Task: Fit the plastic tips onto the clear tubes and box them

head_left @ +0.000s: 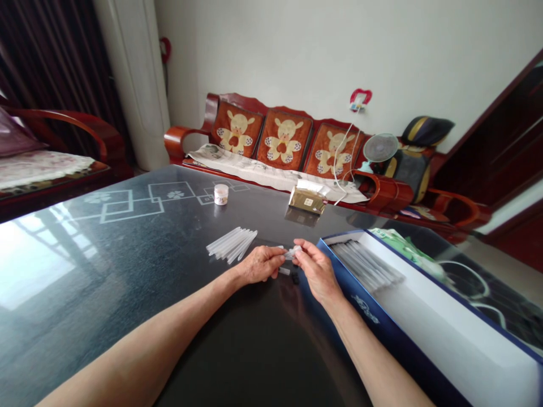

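My left hand (259, 264) is closed over the dark table, its fingertips pinching what looks like a translucent plastic tube, mostly hidden. Close by, my right hand (318, 272) grips a small clear plastic piece (292, 252) between thumb and fingers. The two hands nearly meet at this piece; whether the parts are joined I cannot tell. Under them lie a short translucent piece (284, 271) and some small black parts (295, 277). To the left of my left hand, several translucent white tubes (232, 244) are fanned out on the tabletop.
A long blue box (428, 322) with a white inside stands at the right, with many translucent tubes (367, 264) at its far end. Farther back are a small white tub (221, 194) and a tissue box (307, 200). A green bag (407, 251) lies beyond the blue box.
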Motion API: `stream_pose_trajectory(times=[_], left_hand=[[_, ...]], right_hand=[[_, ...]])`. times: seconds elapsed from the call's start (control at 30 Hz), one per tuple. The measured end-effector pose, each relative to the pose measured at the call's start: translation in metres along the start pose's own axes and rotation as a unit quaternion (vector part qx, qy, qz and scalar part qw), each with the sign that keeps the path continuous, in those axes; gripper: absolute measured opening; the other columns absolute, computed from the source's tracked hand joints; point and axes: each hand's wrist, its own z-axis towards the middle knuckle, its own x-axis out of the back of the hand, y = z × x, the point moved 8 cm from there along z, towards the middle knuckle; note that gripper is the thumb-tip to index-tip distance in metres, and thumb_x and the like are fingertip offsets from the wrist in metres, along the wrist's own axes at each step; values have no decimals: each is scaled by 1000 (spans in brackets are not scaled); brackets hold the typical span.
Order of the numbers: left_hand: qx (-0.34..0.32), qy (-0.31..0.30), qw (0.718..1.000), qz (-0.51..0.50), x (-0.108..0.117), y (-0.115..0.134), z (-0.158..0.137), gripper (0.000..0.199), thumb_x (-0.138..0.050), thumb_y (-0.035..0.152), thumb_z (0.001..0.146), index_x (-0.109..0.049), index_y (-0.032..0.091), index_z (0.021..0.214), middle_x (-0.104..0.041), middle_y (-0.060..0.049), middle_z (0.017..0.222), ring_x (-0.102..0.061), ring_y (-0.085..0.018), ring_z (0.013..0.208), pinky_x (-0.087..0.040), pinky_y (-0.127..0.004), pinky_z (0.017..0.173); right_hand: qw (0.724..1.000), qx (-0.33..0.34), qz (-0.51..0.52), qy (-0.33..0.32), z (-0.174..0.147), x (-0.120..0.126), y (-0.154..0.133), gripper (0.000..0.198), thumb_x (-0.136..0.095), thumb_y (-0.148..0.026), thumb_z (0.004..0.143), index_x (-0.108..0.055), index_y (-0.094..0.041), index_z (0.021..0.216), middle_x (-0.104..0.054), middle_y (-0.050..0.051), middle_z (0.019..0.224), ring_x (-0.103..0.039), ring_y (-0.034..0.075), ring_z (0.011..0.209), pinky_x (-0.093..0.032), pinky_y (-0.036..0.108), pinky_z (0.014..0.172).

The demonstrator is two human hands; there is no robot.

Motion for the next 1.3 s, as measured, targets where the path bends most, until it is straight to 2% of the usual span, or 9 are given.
stream_pose_trajectory(times=[0.1, 0.2, 0.4, 0.67, 0.8, 0.93, 1.07, 1.3], left_hand=[[6, 2, 1000, 13, 1, 2, -1, 40, -40, 45, 91, -63, 13, 86, -57, 2, 58, -44, -6, 39, -35, -17, 40], [12, 6, 1000, 18, 1, 3, -1, 41, -40, 47, 90, -59, 14, 76, -58, 1, 59, -45, -6, 39, -35, -18, 41], [-7, 12, 1000, 20, 2, 7, -2, 38, -40, 45, 91, -59, 15, 77, -57, 2, 58, -44, -6, 40, -34, -18, 43], [-50, 42, 991, 117, 5, 15, -4, 34, -39, 33, 93, -60, 15, 73, -57, 1, 57, -49, -8, 50, -37, -19, 55], [-82, 89, 964, 236, 6, 22, -8, 31, -37, 31, 95, -63, 17, 85, -60, -2, 64, -55, -12, 58, -37, -21, 59], [-83, 111, 930, 342, 5, 26, -13, 33, -32, 32, 97, -62, 18, 99, -65, -7, 81, -61, -16, 70, -41, -23, 63], [-64, 110, 908, 399, 4, 25, -15, 33, -31, 30, 96, -58, 20, 113, -64, -9, 89, -62, -17, 71, -44, -24, 62], [-59, 77, 882, 461, 3, 24, -14, 34, -32, 25, 95, -55, 19, 119, -64, -9, 88, -63, -18, 71, -47, -25, 62]], right_hand=[[1000, -10, 4, -8, -1, -1, 1, 35, -75, -39, 70, -68, -20, 99, -70, 3, 91, -63, 15, 79, -50, 29, 73], [1000, -21, 9, -3, -2, -1, 2, 36, -76, -41, 69, -68, -19, 97, -72, 6, 95, -65, 17, 80, -51, 30, 71], [1000, -13, 9, -1, -2, -2, -3, 36, -77, -41, 67, -68, -19, 94, -73, 5, 90, -65, 15, 76, -51, 28, 71], [1000, -25, 4, 9, -4, -2, -2, 38, -79, -42, 64, -70, -18, 93, -74, 5, 87, -66, 15, 73, -53, 30, 71], [998, -42, 30, 26, -7, -4, 1, 37, -80, -40, 62, -70, -18, 90, -74, 4, 86, -66, 15, 70, -55, 33, 73], [996, -63, 64, 28, -9, -6, 3, 37, -82, -38, 60, -70, -18, 89, -73, 4, 85, -65, 13, 68, -55, 33, 74], [995, -70, 73, 23, -10, -7, 1, 38, -82, -38, 59, -69, -17, 88, -72, 4, 83, -65, 14, 69, -56, 34, 75], [995, -75, 66, 12, -10, -10, 4, 36, -80, -39, 61, -67, -17, 87, -69, 2, 78, -63, 14, 69, -54, 32, 74]])
